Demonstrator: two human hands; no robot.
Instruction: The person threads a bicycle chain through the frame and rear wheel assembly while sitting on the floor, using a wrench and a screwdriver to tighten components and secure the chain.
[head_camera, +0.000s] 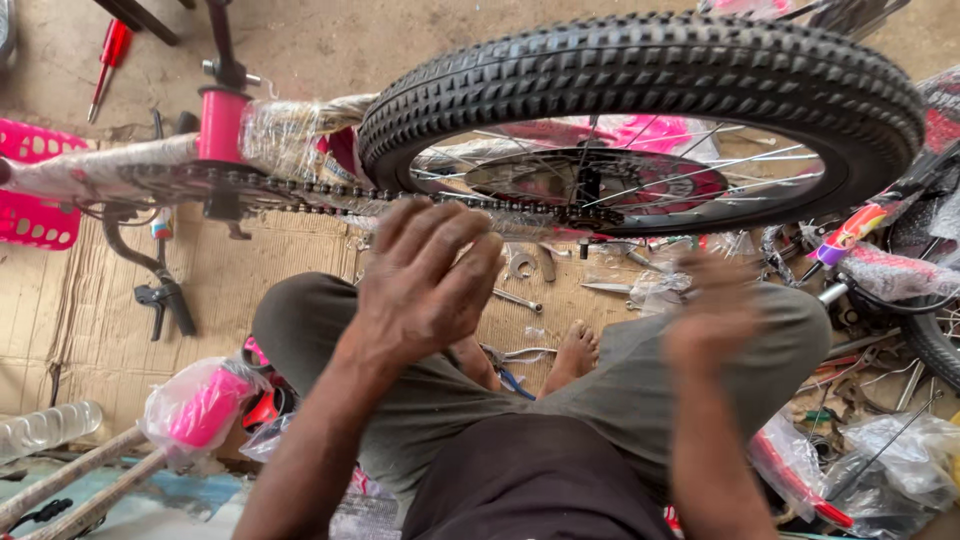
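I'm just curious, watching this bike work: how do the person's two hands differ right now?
The left hand is sharp, fingers spread, just below the chain; the right hand is blurred, so its fingers cannot be made out. The left hand is raised higher, nearer the tyre; the right sits lower over the knee. Both are bare, and neither visibly holds anything.

One knobby wheel (640, 120), one chain (330, 188), one red screwdriver (108, 62), two hands (425, 285).

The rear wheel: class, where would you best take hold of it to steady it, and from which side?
Probably the knobbly black tyre at its near edge, reached from the seated person's side: the left hand is open nearby, while spokes and chain offer poor holds.
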